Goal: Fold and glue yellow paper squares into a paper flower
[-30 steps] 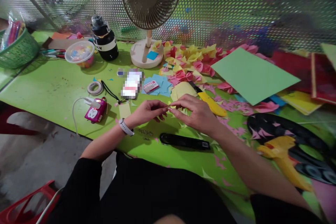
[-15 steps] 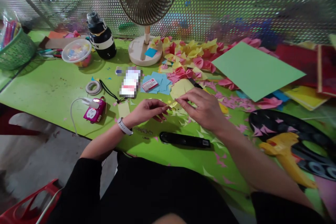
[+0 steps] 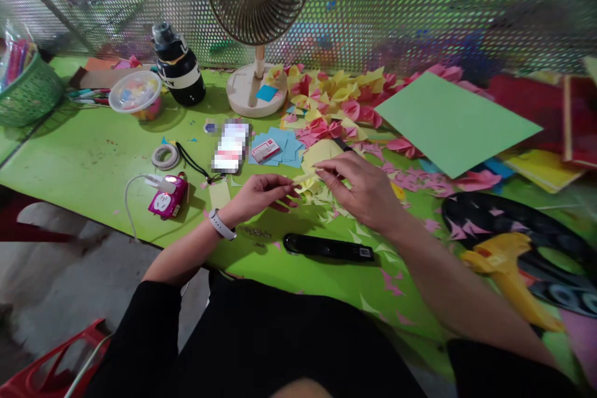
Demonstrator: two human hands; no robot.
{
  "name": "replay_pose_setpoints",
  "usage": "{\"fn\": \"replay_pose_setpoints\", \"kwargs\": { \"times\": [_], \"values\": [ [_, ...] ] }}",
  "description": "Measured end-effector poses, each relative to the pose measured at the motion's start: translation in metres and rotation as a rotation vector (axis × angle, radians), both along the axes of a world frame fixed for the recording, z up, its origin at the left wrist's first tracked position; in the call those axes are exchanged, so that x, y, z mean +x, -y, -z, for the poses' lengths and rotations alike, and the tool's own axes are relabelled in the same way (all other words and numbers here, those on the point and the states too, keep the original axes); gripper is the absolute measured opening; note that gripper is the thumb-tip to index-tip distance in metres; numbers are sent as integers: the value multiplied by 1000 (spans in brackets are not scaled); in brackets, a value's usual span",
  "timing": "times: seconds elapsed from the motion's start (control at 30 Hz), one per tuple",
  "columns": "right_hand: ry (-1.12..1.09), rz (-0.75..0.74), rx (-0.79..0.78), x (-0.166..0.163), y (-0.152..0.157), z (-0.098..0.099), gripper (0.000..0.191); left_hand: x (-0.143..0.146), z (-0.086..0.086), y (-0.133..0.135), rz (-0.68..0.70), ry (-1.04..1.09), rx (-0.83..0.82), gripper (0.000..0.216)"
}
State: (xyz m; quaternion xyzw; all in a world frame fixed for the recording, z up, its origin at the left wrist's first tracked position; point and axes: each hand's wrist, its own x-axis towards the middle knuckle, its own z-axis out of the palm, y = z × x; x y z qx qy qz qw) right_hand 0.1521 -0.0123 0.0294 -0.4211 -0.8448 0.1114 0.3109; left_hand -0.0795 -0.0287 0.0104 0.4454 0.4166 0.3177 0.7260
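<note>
A small piece of pale yellow paper (image 3: 305, 179) stretches between my two hands. My left hand (image 3: 263, 196), with a white band on its wrist, pinches the near-left end between thumb and fingers. At the other end, the fingertips of my right hand (image 3: 361, 189) are closed on the paper. Under and behind them lie yellow paper scraps (image 3: 326, 205) and a larger pale yellow sheet (image 3: 321, 152). A long black tool like a stapler (image 3: 329, 249) rests on the green table in front of my hands, with small bits beside it that I cannot make out.
Behind stand a fan (image 3: 256, 96) and a black bottle (image 3: 180, 68). Folded pink and yellow paper (image 3: 345, 90) is heaped near the mesh. A green sheet (image 3: 459, 124) and a yellow glue gun (image 3: 501, 255) lie right; a purple socket block (image 3: 170, 196) and tape roll (image 3: 165, 156) left.
My fingertips have moved slightly apart, my right hand a little up. More of the yellow paper now shows between them. The view has shifted slightly.
</note>
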Motion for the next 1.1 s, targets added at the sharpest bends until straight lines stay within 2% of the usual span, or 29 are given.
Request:
{"fn": "replay_pose_setpoints", "kwargs": {
  "times": [0.13, 0.2, 0.3, 0.37, 0.47, 0.63, 0.9, 1.1],
  "values": [
    [-81, -30, -82, 8, 4, -3, 39, 0, -4, -2, -96, -6, -34, 21],
    [-150, 13, -166, 8, 8, -4, 45, 0, -5, -2, -129, 1, -47, 18],
    [-262, 63, -330, 2, 15, -3, 34, 1, -5, -1, -161, 15, -47, 18],
    [-308, 11, -458, -4, 18, 0, 29, 0, -5, -1, -178, 25, -44, 21],
    [-323, -57, -586, -12, 19, 6, 33, 0, -5, 0, -183, 42, -39, 24],
    [-285, -74, -588, -18, 16, 10, 39, -1, -4, 0, -186, 42, -38, 26],
    [-306, -68, -652, -18, 17, 14, 36, 1, -3, 0, -163, 74, -50, 28],
    [-304, -78, -683, -19, 17, 11, 40, 0, 1, 0, -140, 49, -28, 33]
  ]
}}
